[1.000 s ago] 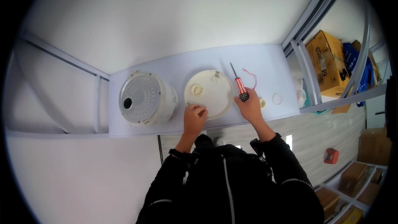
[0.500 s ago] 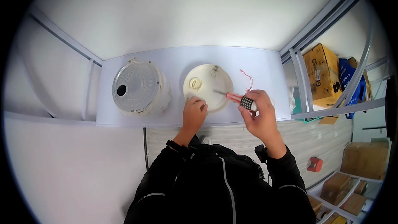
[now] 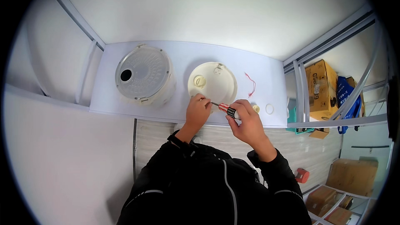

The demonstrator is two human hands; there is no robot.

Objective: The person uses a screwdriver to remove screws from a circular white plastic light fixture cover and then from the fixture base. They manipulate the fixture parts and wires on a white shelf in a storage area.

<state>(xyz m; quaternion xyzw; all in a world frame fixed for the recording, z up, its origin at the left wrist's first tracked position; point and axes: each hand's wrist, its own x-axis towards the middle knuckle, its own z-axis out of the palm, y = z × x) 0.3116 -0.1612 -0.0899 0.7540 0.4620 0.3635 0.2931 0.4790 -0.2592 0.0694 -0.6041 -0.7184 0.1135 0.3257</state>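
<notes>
My right hand (image 3: 248, 124) is wrapped round a screwdriver (image 3: 224, 108) with a red-striped and black dotted handle. Its shaft points left, the tip close to the fingers of my left hand (image 3: 197, 110). Those fingers are pinched together at the near edge of a round cream lid (image 3: 223, 84); what they hold, if anything, is too small to make out. On the lid sit a pale yellow round cap (image 3: 200, 81) and, at the far edge, a small metal latch (image 3: 218, 70).
Left on the white table (image 3: 183, 48) stands a cream bucket (image 3: 166, 93) with a grey disc top (image 3: 146, 68) and a dark round hole. To the right lie a red cord (image 3: 253, 84), a small yellowish fitting (image 3: 256, 108) and a white ring (image 3: 269, 108). Cardboard boxes (image 3: 323, 87) stand beyond the frame.
My right hand has brought the screwdriver left and nearer, so its tip is by my left fingers. The fitting and white ring have come into fuller sight. The view has tilted slightly.
</notes>
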